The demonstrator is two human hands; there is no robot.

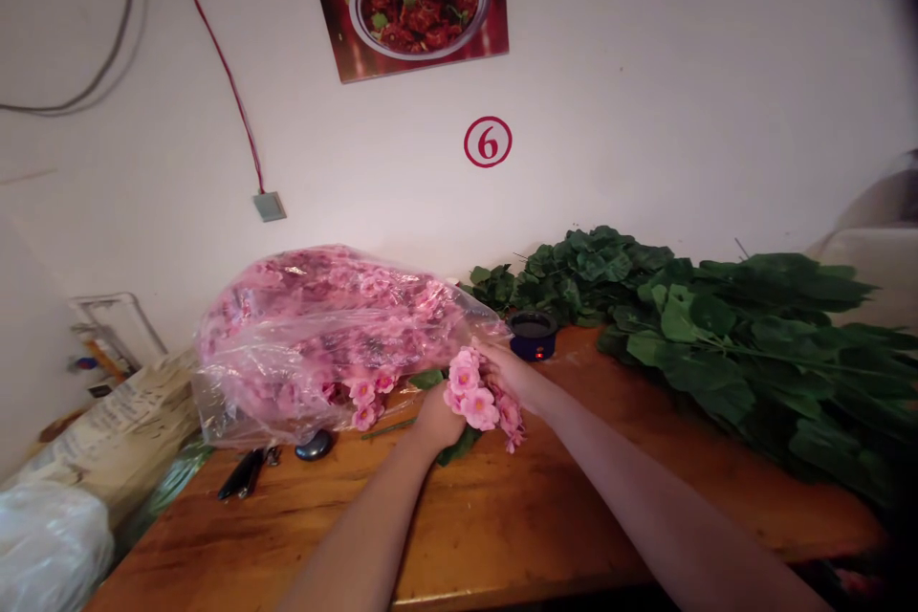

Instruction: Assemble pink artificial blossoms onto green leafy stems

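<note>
My left hand (435,419) and my right hand (504,365) both grip a small bunch of pink artificial flowers (474,394) over the wooden table (502,516). The blossoms sit between the two hands, with a green leaf showing under them. Just to the left lies a clear plastic bag (322,335) stuffed with more pink flowers, a few spilling out at its open end (365,394) near my left hand.
A heap of green artificial leaves (717,325) covers the table's right and back. A small dark pot with a red light (532,335) stands behind my hands. A black oval object (314,445) and dark tools (244,473) lie front left. Bags (86,459) sit left.
</note>
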